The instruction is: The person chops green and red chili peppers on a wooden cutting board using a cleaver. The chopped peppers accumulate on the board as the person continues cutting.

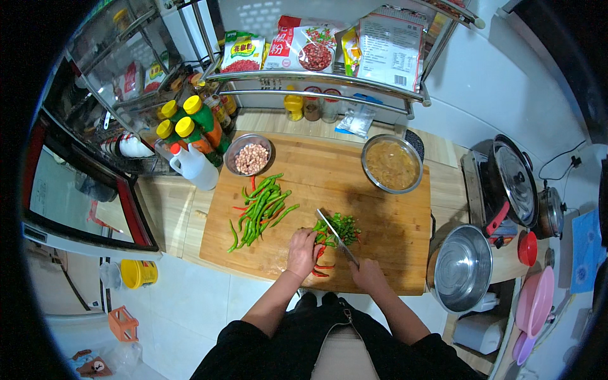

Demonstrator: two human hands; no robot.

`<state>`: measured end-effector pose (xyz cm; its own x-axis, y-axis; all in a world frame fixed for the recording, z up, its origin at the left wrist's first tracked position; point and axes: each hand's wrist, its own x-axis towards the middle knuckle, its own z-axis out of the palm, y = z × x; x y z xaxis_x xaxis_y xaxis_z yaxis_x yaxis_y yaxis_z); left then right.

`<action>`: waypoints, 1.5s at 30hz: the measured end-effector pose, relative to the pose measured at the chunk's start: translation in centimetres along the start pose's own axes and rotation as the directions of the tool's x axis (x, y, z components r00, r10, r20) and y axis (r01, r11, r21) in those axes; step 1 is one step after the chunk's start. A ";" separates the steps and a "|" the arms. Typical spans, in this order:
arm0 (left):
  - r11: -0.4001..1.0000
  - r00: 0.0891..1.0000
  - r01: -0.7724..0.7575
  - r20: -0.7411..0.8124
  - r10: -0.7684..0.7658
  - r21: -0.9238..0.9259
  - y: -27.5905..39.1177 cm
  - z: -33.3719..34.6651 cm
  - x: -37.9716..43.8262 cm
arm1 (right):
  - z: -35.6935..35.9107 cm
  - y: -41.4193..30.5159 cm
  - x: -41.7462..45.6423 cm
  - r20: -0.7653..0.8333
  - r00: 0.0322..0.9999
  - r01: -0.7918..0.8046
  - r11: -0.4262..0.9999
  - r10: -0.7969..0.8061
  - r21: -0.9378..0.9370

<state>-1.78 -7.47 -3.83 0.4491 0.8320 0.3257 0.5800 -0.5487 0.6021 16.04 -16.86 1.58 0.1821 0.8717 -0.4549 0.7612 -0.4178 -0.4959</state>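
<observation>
My right hand point(367, 275) grips the handle of a kitchen knife point(338, 236), its blade slanting up and left across the peppers. Just left of the blade, my left hand point(303, 251) holds down a small bunch of green and red chili peppers point(321, 239). Chopped green chili pieces point(346, 227) lie in a heap to the right of the blade. Some red chilies point(323, 270) rest between my hands. Further left is a pile of whole green chilies point(261, 209) with a few red ones. All of this is on a wooden cutting board point(304, 161).
A metal bowl of diced meat point(251, 159) stands at the board's back left, and a metal bowl of brownish contents point(392, 164) at its back right. A white jug point(194, 166) and several yellow-capped bottles point(192, 121) stand left. A large metal basin point(463, 268) sits right, below a lidded pan point(513, 178).
</observation>
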 end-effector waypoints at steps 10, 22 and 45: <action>0.999 0.996 -0.041 0.080 0.038 0.032 -0.8 0.2 0.5 | -0.7 -0.7 0.9 -0.010 0.999 0.033 0.998 -0.033 -0.059; 0.998 0.998 -0.049 0.041 0.048 0.028 -0.9 0.5 0.3 | -2.2 -3.0 3.0 0.167 0.975 -0.128 0.986 0.144 -0.102; 0.990 0.994 -0.108 0.023 0.111 -0.096 -1.1 0.6 0.6 | -1.6 -2.2 3.1 0.066 0.994 -0.076 0.991 0.083 -0.114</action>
<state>-1.71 -6.40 -4.73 0.5256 0.7642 0.3737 0.4603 -0.6249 0.6306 15.94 -12.84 2.40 0.2035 0.8151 -0.5424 0.8111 -0.4507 -0.3729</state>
